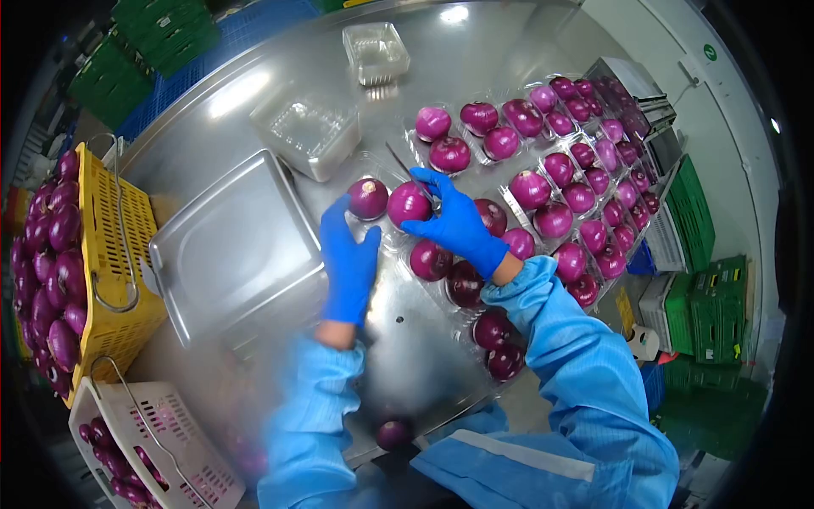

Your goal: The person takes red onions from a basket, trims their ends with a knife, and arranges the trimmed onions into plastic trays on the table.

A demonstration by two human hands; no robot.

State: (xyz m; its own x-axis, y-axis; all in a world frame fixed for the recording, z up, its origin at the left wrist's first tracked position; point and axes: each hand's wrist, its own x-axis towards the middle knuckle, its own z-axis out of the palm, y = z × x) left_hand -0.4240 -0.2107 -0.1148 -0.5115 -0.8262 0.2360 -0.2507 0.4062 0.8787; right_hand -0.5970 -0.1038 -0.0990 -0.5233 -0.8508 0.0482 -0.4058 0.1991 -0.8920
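Note:
My left hand (pixel 350 254), in a blue glove, has its fingers apart just below a red onion (pixel 368 198) in a clear plastic tray. Its fingertips are close to that onion; whether they touch it is unclear. Beside it, my right hand (pixel 454 218), gloved in blue too, has thumb and fingers around the right side of a second red onion (pixel 408 204). A thin knife (pixel 400 159) sticks out from the right hand toward the upper left. More onions in clear trays lie under and beyond the right forearm.
Rows of onions in clear trays (pixel 579 198) cover the table's right side. An upturned metal tray (pixel 233 246) and plastic containers (pixel 310 136) lie left and behind. A yellow crate (pixel 119 254) and a white crate (pixel 182 424) hold onions at far left. Green crates (pixel 719 310) stand right.

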